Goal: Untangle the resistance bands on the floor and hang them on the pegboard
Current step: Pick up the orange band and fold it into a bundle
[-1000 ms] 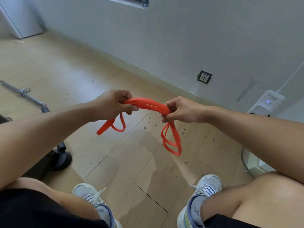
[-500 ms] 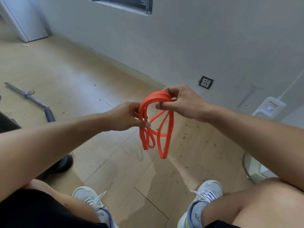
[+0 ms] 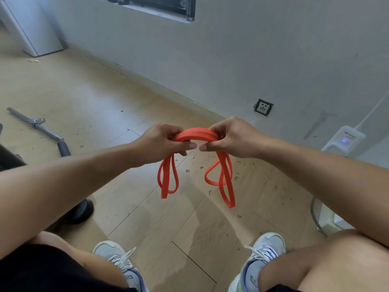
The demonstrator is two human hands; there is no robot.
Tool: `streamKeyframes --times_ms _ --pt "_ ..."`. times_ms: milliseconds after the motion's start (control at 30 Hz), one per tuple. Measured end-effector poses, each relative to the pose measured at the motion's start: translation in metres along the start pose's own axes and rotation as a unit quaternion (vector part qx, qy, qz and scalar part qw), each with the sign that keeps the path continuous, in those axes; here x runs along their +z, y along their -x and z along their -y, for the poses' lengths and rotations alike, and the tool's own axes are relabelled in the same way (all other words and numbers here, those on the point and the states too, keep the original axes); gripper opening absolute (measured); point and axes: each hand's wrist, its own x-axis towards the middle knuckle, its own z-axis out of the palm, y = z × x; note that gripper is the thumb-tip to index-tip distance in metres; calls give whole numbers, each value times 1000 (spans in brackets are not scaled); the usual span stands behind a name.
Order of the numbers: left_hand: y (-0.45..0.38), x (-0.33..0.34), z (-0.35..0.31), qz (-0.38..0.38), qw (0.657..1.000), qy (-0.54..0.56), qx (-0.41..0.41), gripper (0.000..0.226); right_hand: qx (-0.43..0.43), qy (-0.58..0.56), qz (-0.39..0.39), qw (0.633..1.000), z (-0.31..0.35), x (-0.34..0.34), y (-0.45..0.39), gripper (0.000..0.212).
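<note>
Holding the orange resistance band (image 3: 194, 133) up over the wooden floor (image 3: 88, 98), I keep its flat strands bunched side by side so the loops hang free for sorting. My left hand (image 3: 162, 144) curls around one end, fingers pressed shut on it; my right hand (image 3: 233, 137) pinches the other. Where strands cross inside my fists, I can't tell. No pegboard shows, only a dark frame (image 3: 160, 6) cut off above.
</note>
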Motion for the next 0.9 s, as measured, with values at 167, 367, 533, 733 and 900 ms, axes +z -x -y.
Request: streamKeyframes --times_ms 167,367,533,733,900 --pt "0 -1 -2 8 999 -42 -4 30 17 14 5 1000 -1 5 0 34" --pt "-5 1 5 11 996 -91 -3 38 7 5 -6 1000 1 7 -1 24" --pt "-1 2 6 34 992 -120 13 34 -3 4 76 997 -6 10 -1 19" --pt "-1 3 7 66 995 -68 21 25 -43 51 74 995 -10 14 1 12" --pt "-2 5 8 67 996 -49 24 30 -51 93 102 989 -10 15 1 23"
